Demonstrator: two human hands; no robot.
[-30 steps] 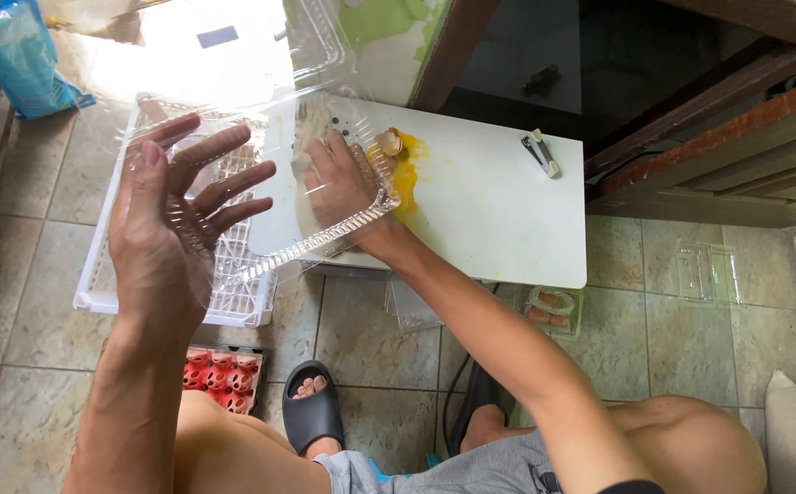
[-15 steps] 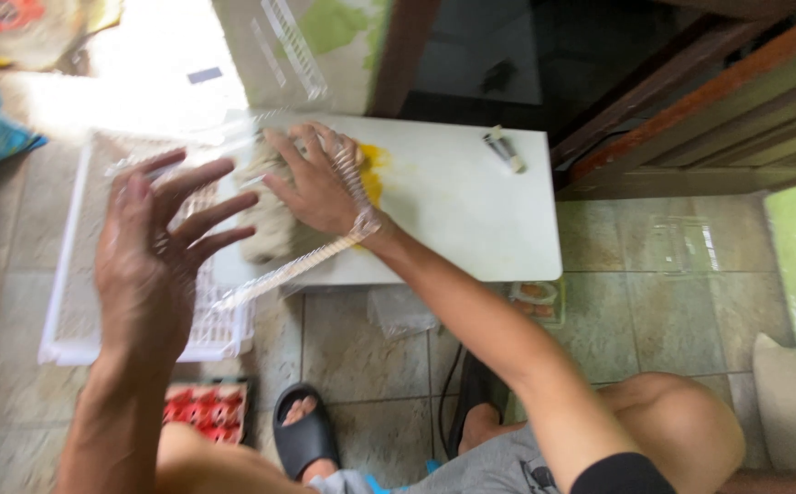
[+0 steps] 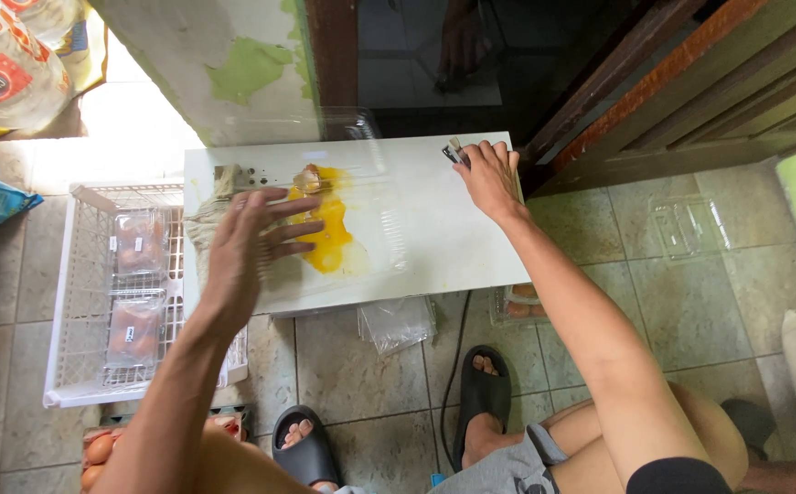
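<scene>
Egg yolk (image 3: 325, 233) lies spilled in a yellow smear over the left half of a low white bench (image 3: 453, 247), with a bit of broken shell (image 3: 309, 178) at its upper edge. The left hand (image 3: 250, 240) rests on the bench with fingers spread and nearly flat, fingertips reaching into the edge of the yolk; it seems to press on a clear plastic sheet or tray (image 3: 375, 242) that covers the spill, though the plastic is hard to make out, and the hand grips nothing. A crumpled brownish cloth (image 3: 204, 224) lies just beside that hand, at the bench's left end. The right hand (image 3: 489, 174) is well apart at the bench's far right corner, fingers bent down onto a small dark metal tool (image 3: 454, 154); whether it has closed on the tool I cannot tell. Left of the bench stands a white wire basket (image 3: 78, 302) on the tiled floor (image 3: 690, 311), holding clear packs of brown eggs (image 3: 137, 242). A clear plastic bag (image 3: 398, 322) lies under the bench's front edge, and another clear egg tray (image 3: 690, 227) lies on the floor to the right. Both feet wear dark slippers (image 3: 482, 384).
</scene>
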